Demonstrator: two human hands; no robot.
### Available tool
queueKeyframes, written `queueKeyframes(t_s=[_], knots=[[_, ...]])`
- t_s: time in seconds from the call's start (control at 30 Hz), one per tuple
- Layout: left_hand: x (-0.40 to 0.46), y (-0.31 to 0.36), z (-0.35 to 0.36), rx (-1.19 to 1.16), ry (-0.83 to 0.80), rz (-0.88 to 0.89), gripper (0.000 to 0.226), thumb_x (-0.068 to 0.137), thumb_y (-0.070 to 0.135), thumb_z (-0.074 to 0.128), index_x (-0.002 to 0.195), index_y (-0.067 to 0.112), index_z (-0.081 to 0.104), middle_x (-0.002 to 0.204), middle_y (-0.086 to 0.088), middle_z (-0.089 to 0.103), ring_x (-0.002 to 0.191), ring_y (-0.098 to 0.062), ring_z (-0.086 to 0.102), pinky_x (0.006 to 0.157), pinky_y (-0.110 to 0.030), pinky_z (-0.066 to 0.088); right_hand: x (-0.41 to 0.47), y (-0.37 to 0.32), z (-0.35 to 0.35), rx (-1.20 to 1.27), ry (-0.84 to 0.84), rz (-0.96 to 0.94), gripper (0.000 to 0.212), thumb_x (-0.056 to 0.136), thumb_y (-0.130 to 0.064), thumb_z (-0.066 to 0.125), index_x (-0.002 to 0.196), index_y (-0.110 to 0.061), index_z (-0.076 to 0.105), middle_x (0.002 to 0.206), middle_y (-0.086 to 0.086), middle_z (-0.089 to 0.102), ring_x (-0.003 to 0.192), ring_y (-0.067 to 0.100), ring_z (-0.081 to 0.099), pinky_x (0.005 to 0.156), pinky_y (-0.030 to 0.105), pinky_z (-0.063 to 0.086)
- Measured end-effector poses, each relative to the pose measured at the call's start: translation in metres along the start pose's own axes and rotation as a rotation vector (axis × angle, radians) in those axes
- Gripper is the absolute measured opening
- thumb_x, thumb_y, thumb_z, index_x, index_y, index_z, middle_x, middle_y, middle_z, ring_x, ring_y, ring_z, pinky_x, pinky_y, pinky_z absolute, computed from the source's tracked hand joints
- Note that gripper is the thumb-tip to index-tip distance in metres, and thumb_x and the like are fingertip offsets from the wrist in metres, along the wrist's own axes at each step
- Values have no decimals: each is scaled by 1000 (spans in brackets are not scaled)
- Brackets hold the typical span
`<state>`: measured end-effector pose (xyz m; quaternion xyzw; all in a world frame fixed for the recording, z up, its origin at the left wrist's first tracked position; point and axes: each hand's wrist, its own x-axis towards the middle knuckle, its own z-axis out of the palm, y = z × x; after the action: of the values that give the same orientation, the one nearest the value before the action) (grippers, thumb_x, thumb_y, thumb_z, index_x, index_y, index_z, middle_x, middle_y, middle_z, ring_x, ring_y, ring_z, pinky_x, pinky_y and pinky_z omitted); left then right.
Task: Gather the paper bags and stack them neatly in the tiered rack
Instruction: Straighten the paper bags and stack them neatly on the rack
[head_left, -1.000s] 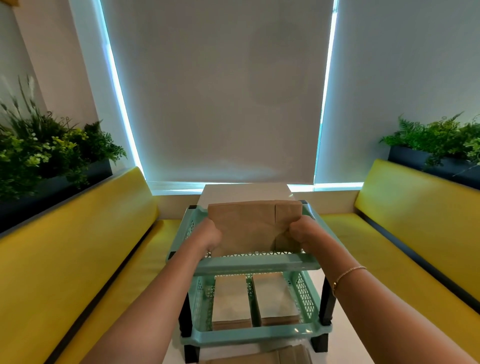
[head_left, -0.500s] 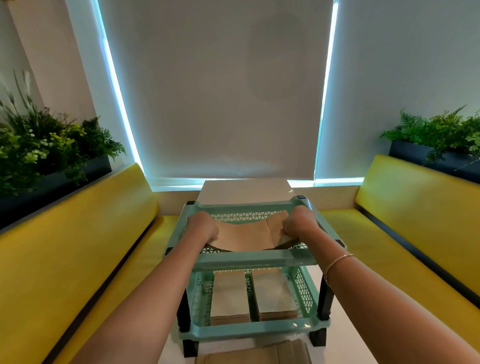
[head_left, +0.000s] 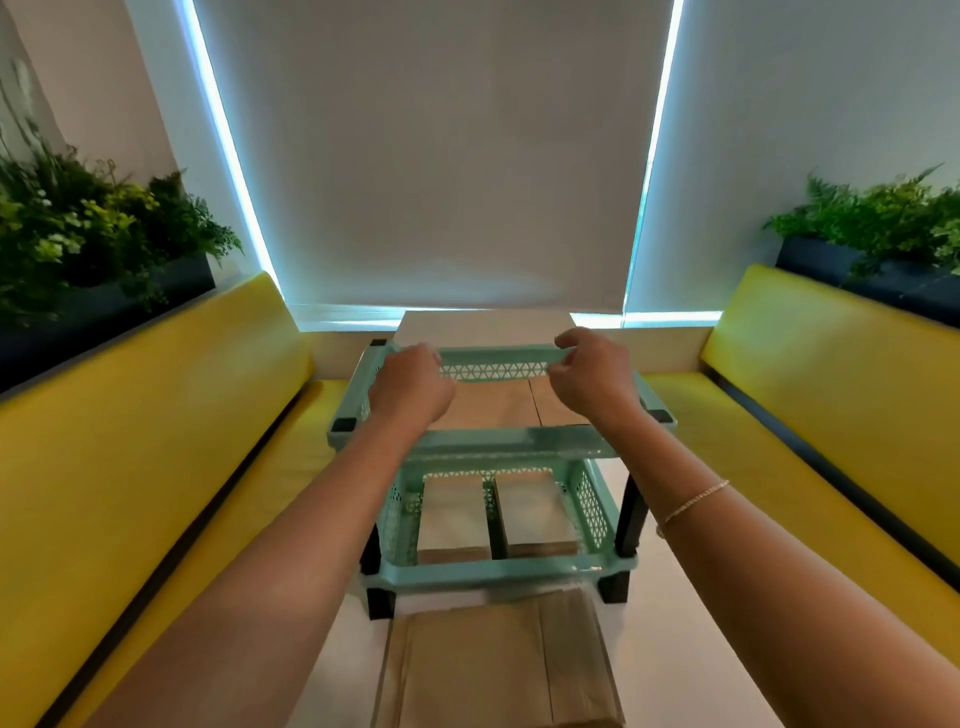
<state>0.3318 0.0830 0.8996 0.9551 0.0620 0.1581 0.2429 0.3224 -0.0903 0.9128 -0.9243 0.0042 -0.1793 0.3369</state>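
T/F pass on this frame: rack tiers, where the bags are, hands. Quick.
1. Paper bags lie flat in the rack's top tier. True.
2. The bottom tier is empty. False: two stacks sit side by side in it.
3. More bags lie on the table in front of the rack. True.
4. The left hand is down at the bottom tier. False: both it and the right hand are over the top tier.
5. The benches are blue. False: yellow.

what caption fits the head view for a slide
Both hands, left and right, hover over brown paper bags lying in the mint tiered rack's top tray.
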Motion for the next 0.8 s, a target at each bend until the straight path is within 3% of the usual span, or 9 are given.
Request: queueKeyframes(t_s=[0.07, 0.17, 0.27, 0.33, 0.43, 0.53, 0.67, 0.8], knots=[[-27, 6, -11, -175, 10, 74, 28, 87, 24, 63, 113, 15, 61, 107, -1, 65, 94, -16, 59, 79, -22, 42, -28, -1, -9, 55, -2, -54, 29, 89, -15, 57, 118, -15, 61, 104, 0, 67, 73, 6, 55, 71, 13, 40], [-77, 3, -13, -380, -127, 133, 17, 86, 28, 65, 103, 23, 61, 87, 14, 61, 75, 0, 55, 64, -11, 41, -77, 16, -12, 74, -58, -60, 23, 89, -20, 60, 111, -18, 65, 91, -7, 62, 79, 3, 53, 72, 10, 37], [-118, -18, 15, -480, -318, 67, 19, 85, 27, 67, 103, 21, 63, 91, 8, 65, 77, -3, 58, 61, -11, 44, -121, 57, 11, 7, -169, 59, 26, 88, -21, 62, 114, -19, 65, 99, -2, 67, 80, 6, 55, 73, 13, 40], [-142, -36, 46, -374, -458, -50, 32, 86, 29, 66, 115, 17, 60, 103, 4, 62, 88, -9, 57, 72, -15, 47, -146, 87, 35, -47, -260, 178, 32, 88, -19, 61, 119, -16, 61, 108, 3, 68, 86, 11, 59, 82, 22, 49], [-168, -66, 93, -60, -597, -223, 62, 83, 43, 65, 132, 11, 43, 129, -8, 52, 111, -21, 53, 93, -31, 46, -177, 120, 65, -121, -355, 339, 38, 88, -21, 58, 124, -12, 56, 118, 7, 63, 102, 20, 60, 85, 26, 46], [-180, -89, 122, 201, -637, -274, 84, 78, 56, 64, 139, 7, 34, 141, -13, 41, 128, -29, 41, 106, -37, 37, -194, 132, 84, -203, -391, 388, 31, 87, -28, 57, 114, -13, 58, 109, 7, 62, 100, 23, 58, 85, 33, 50], [-185, -98, 144, 204, -642, -312, 83, 77, 54, 67, 138, 7, 38, 140, -13, 43, 129, -29, 41, 107, -35, 36, -201, 126, 91, -244, -324, 364, 22, 88, -26, 51, 104, -13, 59, 104, 6, 56, 100, 24, 51, 81, 35, 50], [-186, -100, 153, 204, -629, -320, 78, 78, 52, 66, 135, 5, 41, 137, -13, 47, 124, -27, 46, 102, -33, 41, -205, 122, 92, -272, -310, 345, 25, 92, -27, 47, 109, -13, 57, 110, 7, 54, 107, 24, 47, 83, 32, 45]])
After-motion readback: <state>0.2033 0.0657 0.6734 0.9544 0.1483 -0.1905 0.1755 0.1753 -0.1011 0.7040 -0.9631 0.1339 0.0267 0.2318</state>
